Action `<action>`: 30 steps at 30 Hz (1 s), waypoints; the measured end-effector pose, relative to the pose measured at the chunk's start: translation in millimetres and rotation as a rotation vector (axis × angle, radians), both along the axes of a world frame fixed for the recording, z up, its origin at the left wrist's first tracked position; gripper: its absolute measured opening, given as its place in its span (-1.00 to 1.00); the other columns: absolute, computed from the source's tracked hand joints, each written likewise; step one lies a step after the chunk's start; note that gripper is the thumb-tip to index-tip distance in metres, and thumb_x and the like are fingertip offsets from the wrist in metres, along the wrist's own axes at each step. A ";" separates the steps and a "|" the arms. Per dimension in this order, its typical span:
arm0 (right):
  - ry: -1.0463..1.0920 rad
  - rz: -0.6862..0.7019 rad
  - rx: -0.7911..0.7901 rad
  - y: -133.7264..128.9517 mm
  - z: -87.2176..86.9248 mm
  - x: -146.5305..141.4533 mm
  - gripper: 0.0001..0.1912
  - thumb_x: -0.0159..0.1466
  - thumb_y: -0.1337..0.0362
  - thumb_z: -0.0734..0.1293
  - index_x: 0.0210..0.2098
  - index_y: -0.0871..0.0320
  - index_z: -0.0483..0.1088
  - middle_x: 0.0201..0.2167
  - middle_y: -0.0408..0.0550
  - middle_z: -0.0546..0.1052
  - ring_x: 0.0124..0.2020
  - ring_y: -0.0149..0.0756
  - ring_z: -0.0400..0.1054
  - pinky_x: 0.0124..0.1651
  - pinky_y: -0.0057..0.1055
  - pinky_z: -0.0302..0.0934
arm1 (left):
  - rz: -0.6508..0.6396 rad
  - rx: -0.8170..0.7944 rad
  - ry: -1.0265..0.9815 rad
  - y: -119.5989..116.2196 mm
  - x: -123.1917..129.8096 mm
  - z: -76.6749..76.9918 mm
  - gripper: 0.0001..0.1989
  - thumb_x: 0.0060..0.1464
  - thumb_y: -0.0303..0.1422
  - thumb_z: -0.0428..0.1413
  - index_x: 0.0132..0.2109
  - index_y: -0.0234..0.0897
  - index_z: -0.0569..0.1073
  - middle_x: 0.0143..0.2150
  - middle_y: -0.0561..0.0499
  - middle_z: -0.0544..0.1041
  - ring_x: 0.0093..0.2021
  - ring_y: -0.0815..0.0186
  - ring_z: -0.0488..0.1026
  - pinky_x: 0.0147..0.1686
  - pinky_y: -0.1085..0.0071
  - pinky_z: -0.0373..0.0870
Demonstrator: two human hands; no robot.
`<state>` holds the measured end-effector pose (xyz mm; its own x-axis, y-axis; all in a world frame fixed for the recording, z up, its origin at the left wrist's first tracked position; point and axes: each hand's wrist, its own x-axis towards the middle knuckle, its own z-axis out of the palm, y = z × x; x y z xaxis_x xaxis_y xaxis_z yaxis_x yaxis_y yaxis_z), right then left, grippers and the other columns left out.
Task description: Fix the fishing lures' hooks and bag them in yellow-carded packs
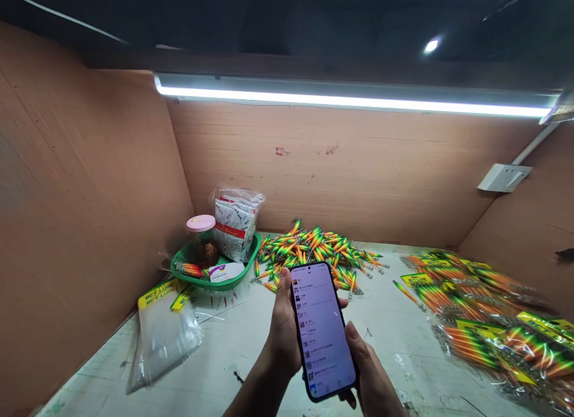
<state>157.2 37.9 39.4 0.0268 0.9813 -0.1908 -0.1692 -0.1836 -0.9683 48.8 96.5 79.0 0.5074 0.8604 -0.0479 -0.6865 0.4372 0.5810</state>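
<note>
A smartphone (323, 333) is held upright and slightly tilted above the table, its lit screen showing a list of rows with small pictures. My left hand (283, 327) wraps its left edge, thumb along the side and fingertips showing past the right edge. Around the lower right corner closes my right hand (370, 369), with its thumb by the edge and fingers partly hidden behind the phone. Beyond the phone lies a loose pile of green, yellow and orange fishing lures (314, 243) with metal hooks.
At left, a green basket (255, 249) holds a pink-lidded jar (201, 224) and a bag of white packets (235, 225). Clear plastic bags (168, 333) with yellow headers lie before it. Bagged lures (475, 339) spread at right. Wooden walls (359, 172) enclose the table.
</note>
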 end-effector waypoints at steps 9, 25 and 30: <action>-0.507 -0.192 0.449 9.1 16.8 24.7 -0.35 0.25 -0.28 0.02 -0.21 0.14 0.39 -0.43 -0.06 0.39 -0.40 -0.27 0.29 -0.37 -0.35 0.23 | -0.107 -0.102 -0.026 1.5 -0.8 7.8 -0.22 0.18 0.11 -0.30 -0.19 -0.50 0.55 -0.36 -0.24 0.59 -0.39 0.16 0.53 -0.32 0.30 0.40; -1.059 0.123 1.063 4.8 26.7 55.4 -0.57 0.35 -0.06 0.07 -0.03 -0.17 0.48 0.34 -0.16 -0.01 0.29 0.15 -0.15 0.15 0.10 0.03 | -0.177 -0.153 0.039 -0.2 4.2 4.5 -0.19 0.17 0.15 -0.31 -0.06 -0.48 0.52 -0.28 -0.26 0.61 -0.34 0.13 0.56 -0.25 0.27 0.39; -0.963 -0.047 1.015 -7.0 9.8 58.7 -0.41 0.24 0.09 0.31 0.24 0.00 0.16 0.24 0.08 0.15 0.23 0.05 0.04 0.15 -0.05 0.12 | -0.187 -0.178 0.001 -2.5 3.2 10.1 -0.21 0.20 0.11 -0.30 -0.15 -0.51 0.55 -0.34 -0.23 0.61 -0.41 0.19 0.55 -0.34 0.32 0.40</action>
